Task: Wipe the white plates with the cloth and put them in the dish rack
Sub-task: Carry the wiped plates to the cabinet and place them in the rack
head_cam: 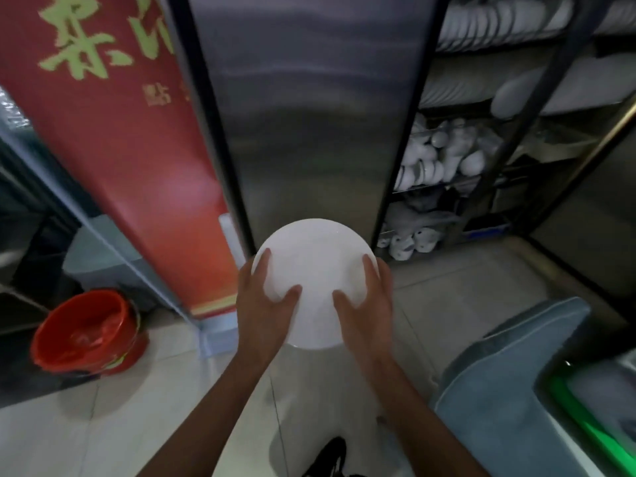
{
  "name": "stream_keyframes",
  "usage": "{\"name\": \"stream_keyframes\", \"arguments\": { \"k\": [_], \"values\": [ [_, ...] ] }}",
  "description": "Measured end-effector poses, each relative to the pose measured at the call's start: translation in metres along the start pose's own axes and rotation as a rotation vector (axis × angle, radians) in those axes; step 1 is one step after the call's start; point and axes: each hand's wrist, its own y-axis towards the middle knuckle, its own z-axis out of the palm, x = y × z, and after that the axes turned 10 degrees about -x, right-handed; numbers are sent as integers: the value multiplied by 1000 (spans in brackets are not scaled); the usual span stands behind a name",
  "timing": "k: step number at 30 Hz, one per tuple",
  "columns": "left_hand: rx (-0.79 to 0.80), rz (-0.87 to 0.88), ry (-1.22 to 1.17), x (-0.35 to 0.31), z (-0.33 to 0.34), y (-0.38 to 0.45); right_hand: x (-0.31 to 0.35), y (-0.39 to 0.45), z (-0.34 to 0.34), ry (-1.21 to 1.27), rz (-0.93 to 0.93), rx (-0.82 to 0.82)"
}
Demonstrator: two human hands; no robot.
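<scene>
White plate (315,270) sits dead centre of view, held in the air over the tiled floor (103,425) by both hands. Left hand (265,304) clamps the rim at 9 o'clock, thumb lying across the plate face, fingers reaching up the edge. Right hand (366,304) mirrors it at 3 o'clock, thumb on the face, fingers wrapped over the rim. Plate looks tilted, face toward the camera; exact angle unclear, frame is blurred.

Clearances: stainless steel panel (309,115) stands just behind the plate's top edge at 12 o'clock. Red banner (120,149) leans at 10 o'clock, its lower edge near the left hand. Open dish rack (481,149) at 2 o'clock, shelves packed with white dishes and bowls; dark frame posts border its opening. Red bucket (89,332) on the floor at 8 o'clock, well apart from the hands. Grey-blue bin (509,373) at 4 o'clock, green tray (592,425) edge beside it. Bare floor between bucket and bin. Black shoe (330,456) at 6 o'clock.
</scene>
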Motion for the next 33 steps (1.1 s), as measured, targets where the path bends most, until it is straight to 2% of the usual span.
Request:
{"name": "stream_keyframes", "arguments": {
  "k": [18, 25, 33],
  "values": [
    [449, 93, -138, -65, 263, 91, -69, 193, -61, -155, 215, -385],
    [554, 115, -257, -92, 364, 157, -76, 293, -50, -224, 241, -526],
    [639, 212, -301, -128, 440, 209, -83, 374, -46, -257, 294, -644]
  ]
}}
